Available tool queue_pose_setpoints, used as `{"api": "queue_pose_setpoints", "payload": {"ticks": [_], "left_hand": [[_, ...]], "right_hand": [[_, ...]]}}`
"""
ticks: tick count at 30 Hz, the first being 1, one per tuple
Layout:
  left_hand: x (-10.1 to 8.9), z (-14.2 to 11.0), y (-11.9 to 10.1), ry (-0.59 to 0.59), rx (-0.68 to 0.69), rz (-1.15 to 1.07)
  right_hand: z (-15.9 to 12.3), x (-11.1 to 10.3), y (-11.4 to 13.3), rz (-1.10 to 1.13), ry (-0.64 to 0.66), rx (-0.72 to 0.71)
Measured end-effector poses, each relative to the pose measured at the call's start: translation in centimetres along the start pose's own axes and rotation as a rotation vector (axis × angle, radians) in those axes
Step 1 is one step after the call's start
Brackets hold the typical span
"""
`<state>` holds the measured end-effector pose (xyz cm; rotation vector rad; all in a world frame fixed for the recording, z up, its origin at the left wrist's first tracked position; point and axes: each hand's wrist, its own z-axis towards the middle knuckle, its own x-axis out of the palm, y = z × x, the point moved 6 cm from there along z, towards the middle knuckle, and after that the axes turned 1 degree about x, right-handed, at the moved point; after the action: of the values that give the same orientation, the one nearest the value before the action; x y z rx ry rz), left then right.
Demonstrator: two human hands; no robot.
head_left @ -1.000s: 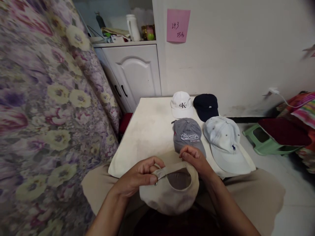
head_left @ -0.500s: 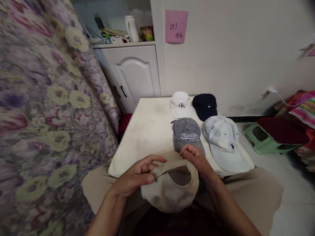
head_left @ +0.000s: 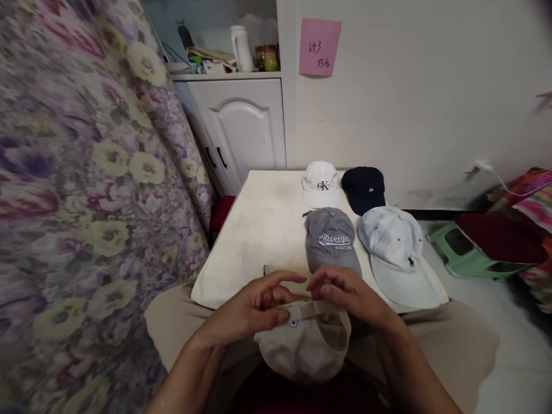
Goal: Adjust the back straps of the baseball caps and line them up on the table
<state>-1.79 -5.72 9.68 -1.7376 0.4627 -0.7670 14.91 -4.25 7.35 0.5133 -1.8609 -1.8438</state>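
A beige baseball cap [head_left: 304, 351] is held over my lap at the table's near edge, its back opening and strap facing me. My left hand [head_left: 263, 302] grips the strap side by a small metal eyelet, thumb on the near side. At the right end of the strap, my right hand [head_left: 345, 290] has its fingers curled on the cap's edge. Just beyond my hands lies a grey cap [head_left: 330, 238] with white lettering. Right of it rests a pale blue cap [head_left: 394, 250] with a small dark logo.
Farther back on the cream-covered table [head_left: 245, 230] are a white cap [head_left: 322, 184] and a navy cap [head_left: 363, 188]. A floral curtain [head_left: 107, 201] hangs at left. A green stool [head_left: 457, 247] stands on the floor at right.
The beige cap has turned and tilted a little, and its eyelet has shifted right. My two hands have come closer together over the strap. The view has shifted slightly left.
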Motion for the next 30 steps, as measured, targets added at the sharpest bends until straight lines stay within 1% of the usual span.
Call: {"api": "queue_pose_setpoints", "payload": {"ticks": [1,2,3,5,7,10,11,13,16,19,24,30], "left_hand": [[0.3,0.1,0.0,0.015,-0.002,0.018],[0.5,0.1,0.1,0.028,-0.001,0.033],[0.7,0.0,0.1,0.033,0.001,0.045],[0.6,-0.2,0.1,0.013,0.010,0.065],[0.2,-0.5,0.1,-0.045,0.020,0.097],[-0.7,-1.0,-0.2,-0.136,0.035,0.204],[-0.8,-1.1,-0.4,-0.138,0.040,0.251],[-0.6,-1.3,-0.7,-0.084,0.048,0.356],[0.0,-1.3,-0.9,0.006,0.039,0.473],[0.3,-1.2,-0.6,0.048,0.014,0.451],[0.4,-0.7,0.2,0.042,-0.029,0.314],[0.6,-0.4,0.2,0.042,0.018,0.264]], "right_hand": [[-0.1,0.9,0.3,0.025,0.087,0.027],[-0.2,1.5,0.4,0.060,0.133,0.047],[-0.2,2.0,0.4,0.095,0.144,0.060],[-0.1,2.3,0.0,0.154,0.092,0.072],[0.1,2.3,-0.6,0.180,0.021,0.075],[0.1,2.2,-1.0,0.173,-0.021,0.083],[0.0,2.2,-1.0,0.162,-0.033,0.082],[-0.1,2.1,-0.8,0.146,-0.048,0.067],[-0.2,2.2,-0.3,0.117,-0.059,0.015],[-0.4,2.2,0.3,0.008,-0.062,-0.062],[-0.7,2.2,1.8,-0.213,-0.015,-0.244],[-1.1,2.6,2.5,-0.298,0.019,-0.348]]}}
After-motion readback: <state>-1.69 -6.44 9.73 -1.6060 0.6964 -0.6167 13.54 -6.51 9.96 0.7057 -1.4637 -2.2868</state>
